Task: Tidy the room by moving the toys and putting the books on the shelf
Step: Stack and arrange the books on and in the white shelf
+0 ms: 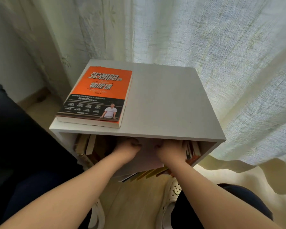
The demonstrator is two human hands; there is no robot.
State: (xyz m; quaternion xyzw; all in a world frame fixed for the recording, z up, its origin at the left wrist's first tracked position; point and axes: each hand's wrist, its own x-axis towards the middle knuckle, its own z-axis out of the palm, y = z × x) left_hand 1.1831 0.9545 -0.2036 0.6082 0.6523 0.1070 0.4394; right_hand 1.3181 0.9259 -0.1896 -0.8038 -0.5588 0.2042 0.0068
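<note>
The left hand (128,148) curls its fingers round the left edge of a pale book (149,157), and the right hand (170,151) grips the book's right edge; the fingertips of both are partly hidden under the top board of the shelf (168,103). Both forearms reach forward from the lower corners and draw together at the shelf's open front, wrists level and just apart. The pale book sits between the hands with its far end inside the opening and its near end sticking out toward the person, so its long axis runs into the shelf. Coloured tabs (149,174) jut from its near edge. Other books (87,146) stand inside on either side. An orange book (97,95) lies flat on the shelf's top, at the left, and a curtain (221,47) hangs behind.
</note>
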